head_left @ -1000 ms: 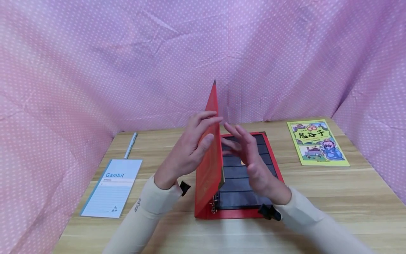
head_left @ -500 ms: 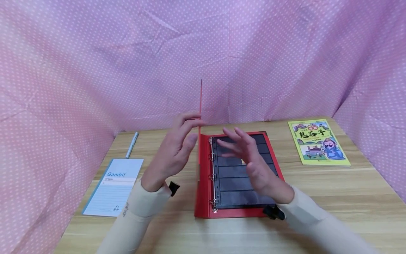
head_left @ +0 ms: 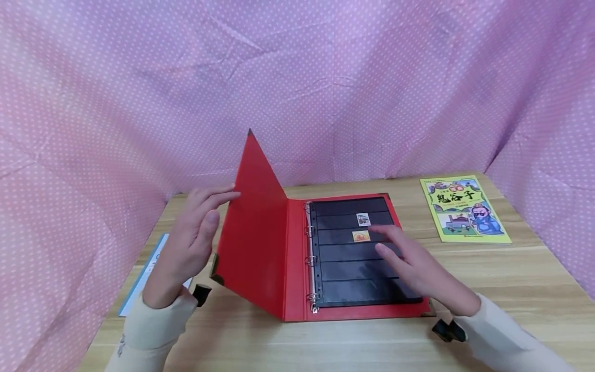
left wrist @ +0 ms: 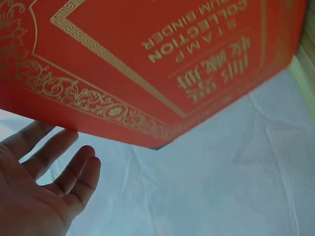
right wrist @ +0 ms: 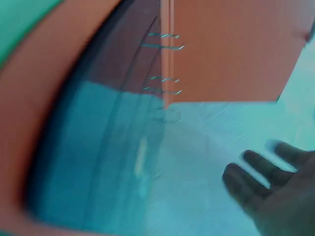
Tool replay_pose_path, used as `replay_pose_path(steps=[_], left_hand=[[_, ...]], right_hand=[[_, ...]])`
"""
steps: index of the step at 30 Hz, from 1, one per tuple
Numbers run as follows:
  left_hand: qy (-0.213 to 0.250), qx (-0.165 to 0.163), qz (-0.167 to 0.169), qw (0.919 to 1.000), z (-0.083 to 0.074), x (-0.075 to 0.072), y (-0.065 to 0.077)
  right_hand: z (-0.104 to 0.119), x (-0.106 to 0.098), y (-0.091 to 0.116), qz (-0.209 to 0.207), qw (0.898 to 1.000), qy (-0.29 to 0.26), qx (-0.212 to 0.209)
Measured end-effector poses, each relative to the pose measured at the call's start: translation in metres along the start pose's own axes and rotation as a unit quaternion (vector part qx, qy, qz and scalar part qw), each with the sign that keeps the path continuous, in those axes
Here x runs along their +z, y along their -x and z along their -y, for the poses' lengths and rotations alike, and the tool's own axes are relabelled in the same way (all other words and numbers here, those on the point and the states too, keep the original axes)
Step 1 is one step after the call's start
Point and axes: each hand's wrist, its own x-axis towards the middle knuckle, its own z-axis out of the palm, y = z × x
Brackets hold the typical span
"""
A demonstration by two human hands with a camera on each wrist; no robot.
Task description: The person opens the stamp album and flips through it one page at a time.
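A red stamp binder [head_left: 253,222] lies on the table with its front cover raised and leaning left. My left hand [head_left: 188,245] has its fingertips at the cover's outer edge, fingers loosely extended. The left wrist view shows gold lettering and scrollwork on the cover's outside [left wrist: 147,73]. Inside, metal rings hold a black pocket page [head_left: 344,268] carrying two small stamps, a grey-white stamp [head_left: 363,219] above an orange-yellow stamp [head_left: 360,236]. Over the page's right side hovers my right hand [head_left: 423,271], fingers relaxed and holding nothing, index fingertip close by the stamps.
At left a light-blue notebook [head_left: 139,289] is partly hidden behind my left hand and arm. A yellow comic-style book [head_left: 465,209] lies at the back right of the wooden table [head_left: 325,346]. Pink dotted cloth [head_left: 297,93] hangs behind.
The binder's cover has swung left past upright, with my left hand moving left alongside it. My right hand has moved right and lower, so both stamps now show.
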Motion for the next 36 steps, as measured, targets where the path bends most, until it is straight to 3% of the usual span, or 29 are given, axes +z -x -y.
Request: replay_pose_path(steps=[3,7,12,17,21,26,28,36], left_hand=[[0.000,-0.005,0.001,1.0000,0.003,-0.011,0.010],[-0.030,-0.013,0.030,0.9990,0.009,-0.029,0.023],[-0.078,-0.056,0.085,0.9917,0.020,-0.050,0.043],[-0.093,-0.125,0.130,0.9792,0.035,-0.057,0.065],[-0.082,-0.198,0.165,0.9627,0.049,-0.051,0.080],[-0.049,-0.286,0.193,0.9374,0.065,-0.032,0.092],[-0.052,-0.304,0.205,0.9291,0.070,-0.023,0.095],[-0.096,-0.316,0.235,0.9142,0.082,0.012,0.099]], right_hand=[[-0.012,-0.004,0.008,0.000,0.996,0.064,0.068],[-0.026,-0.007,0.019,0.019,0.987,0.101,0.122],[-0.038,-0.007,0.034,0.065,0.977,0.134,0.152],[-0.042,-0.011,0.041,0.093,0.971,0.153,0.159],[-0.046,-0.015,0.044,0.097,0.969,0.163,0.158],[-0.052,-0.022,0.045,0.098,0.968,0.167,0.157],[-0.054,-0.026,0.046,0.098,0.968,0.169,0.156],[-0.061,-0.035,0.049,0.095,0.968,0.167,0.160]])
